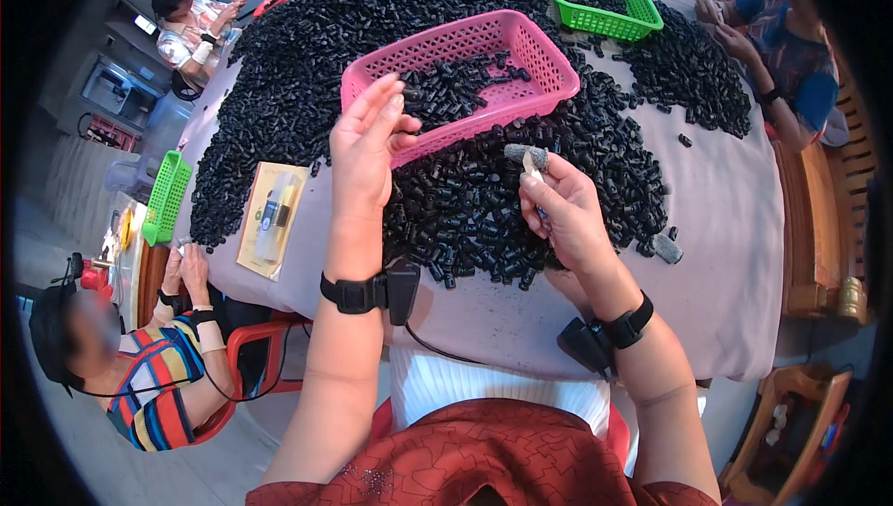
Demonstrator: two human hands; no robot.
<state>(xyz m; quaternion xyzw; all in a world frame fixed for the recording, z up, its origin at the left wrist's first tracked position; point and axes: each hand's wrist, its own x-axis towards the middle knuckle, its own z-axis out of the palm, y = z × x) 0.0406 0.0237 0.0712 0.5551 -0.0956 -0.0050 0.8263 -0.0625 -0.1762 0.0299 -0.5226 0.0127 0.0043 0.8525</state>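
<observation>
My left hand is raised over the near left rim of a pink perforated basket. Its fingers are stretched out and slightly apart, and no held thing shows in them. Small black ribbed cylindrical pieces lie inside that basket. To the right, above the pile of like black pieces, my right hand pinches a small pale piece between thumb and index finger. A grey speckled cover sits on the index fingertip. What the curled lower fingers hold is hidden.
A green basket with black pieces stands far right; another green basket is at the left edge. A yellow envelope bears a clear case. A grey speckled lump lies on the pale cloth. Co-workers sit left and right.
</observation>
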